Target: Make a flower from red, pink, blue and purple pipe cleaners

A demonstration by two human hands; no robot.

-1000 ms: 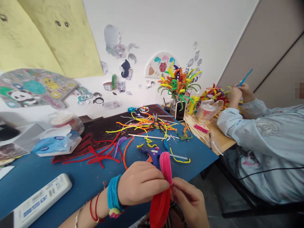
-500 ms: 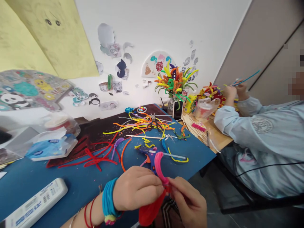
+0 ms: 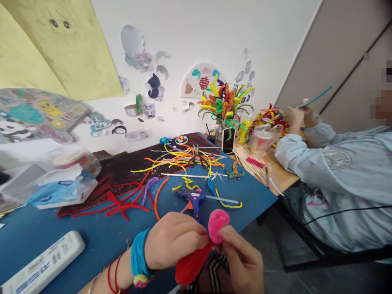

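Note:
My left hand (image 3: 174,243), with a blue band round the wrist, is closed in a pinch on a red fuzzy pipe-cleaner piece (image 3: 193,263) that hangs below its fingers. My right hand (image 3: 243,259) meets it just to the right, thumb and finger pinched at the base of a pink pipe-cleaner petal (image 3: 218,224). The petal curves upward between the hands. Where red and pink join, my fingers partly cover them. Beyond the hands lies a blue glue gun (image 3: 196,200) on the blue table mat (image 3: 105,237).
Red pipe cleaners (image 3: 122,204) lie left of the glue gun, yellow and orange ones (image 3: 180,157) behind it with pliers (image 3: 196,154). A white box (image 3: 45,261) is at front left. A vase of pipe-cleaner flowers (image 3: 225,104) stands at the back. A co-worker (image 3: 337,163) sits at right, holding a blue stem.
The pink petal has turned from a tall, narrow curve to a lower, rounder view, tipping to the right. The red piece has swung slightly left. Both hands stay close together.

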